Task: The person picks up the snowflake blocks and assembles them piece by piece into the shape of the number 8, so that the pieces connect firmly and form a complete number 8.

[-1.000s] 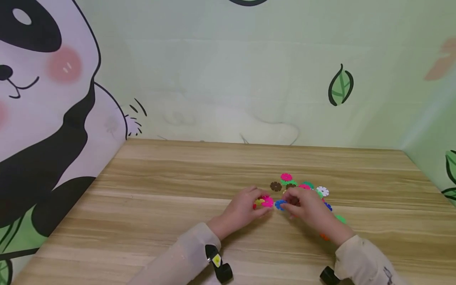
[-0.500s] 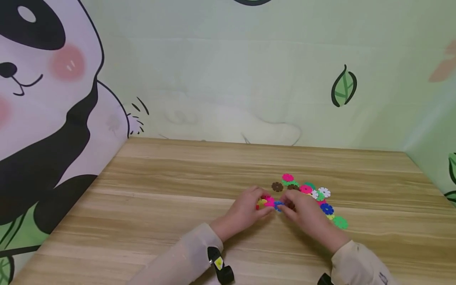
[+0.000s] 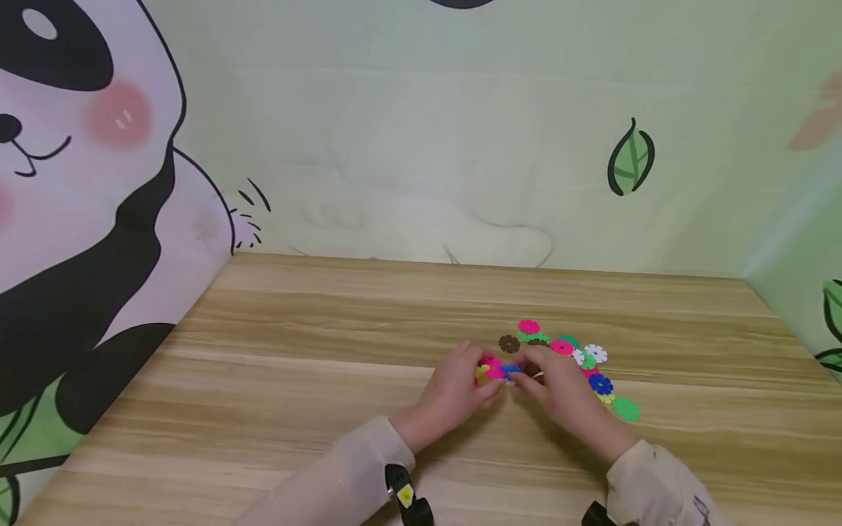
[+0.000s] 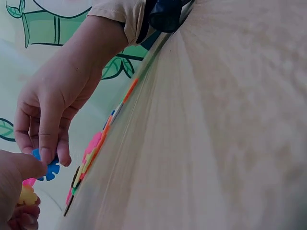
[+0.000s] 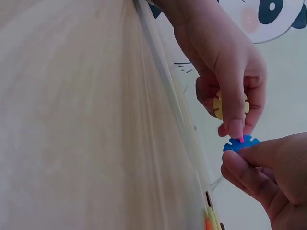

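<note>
Head view: wooden table (image 3: 296,380) meets panda wallpaper (image 3: 79,190). Beside the loose snowflake discs (image 3: 585,361), left hand (image 3: 454,391) grips a pink-yellow cluster (image 3: 490,371); right hand (image 3: 559,391) pinches a blue disc (image 3: 510,371) against it.

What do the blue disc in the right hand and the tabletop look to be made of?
Blue disc: probably moulded plastic, judging by its uniform bright colour, thin flat body and cleanly notched rim; held in the right hand.
Tabletop: wood or wood-look laminate, with a pale streaked grain and matte finish; which one is unclear.
</note>
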Demonstrator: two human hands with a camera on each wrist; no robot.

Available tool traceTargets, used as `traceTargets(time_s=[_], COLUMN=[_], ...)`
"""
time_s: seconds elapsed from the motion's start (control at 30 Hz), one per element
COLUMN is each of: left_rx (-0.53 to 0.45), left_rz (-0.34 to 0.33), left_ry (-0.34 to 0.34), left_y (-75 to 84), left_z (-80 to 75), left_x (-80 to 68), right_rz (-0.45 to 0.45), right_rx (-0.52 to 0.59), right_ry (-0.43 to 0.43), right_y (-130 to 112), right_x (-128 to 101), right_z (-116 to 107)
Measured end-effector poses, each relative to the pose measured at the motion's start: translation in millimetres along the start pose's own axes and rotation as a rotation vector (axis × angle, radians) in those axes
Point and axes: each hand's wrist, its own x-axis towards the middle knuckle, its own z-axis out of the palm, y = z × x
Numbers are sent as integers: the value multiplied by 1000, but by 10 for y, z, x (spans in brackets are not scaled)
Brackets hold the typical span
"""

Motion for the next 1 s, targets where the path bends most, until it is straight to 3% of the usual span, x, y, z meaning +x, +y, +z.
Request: traceTargets(time_s=[0.17,0.3,0.47,0.6,0.73,1.0], left_rx=[-29,-51,-78,-25,31,93], left_rz=[-33,-45,18,114,158,118], left_ry=[-26,-71,-99,-92,-82,-118], left_y=[-19,-32,-44,-54,-79,-94], left_z=[4,-39,-86,-76,-39,-37], left_x=[13,28,46,51,50,34], right_rz=[45,19,-22,-41,-26,20], right_rx=[39,74,108,122,122,53], right_ry=[1,-27,-82,-107,-92,-6], right_y=[45,90,115,116,125,168], right_x=[14,20,25,21,16,16], right_z=[-38,-48,-44,-21,-15,-184])
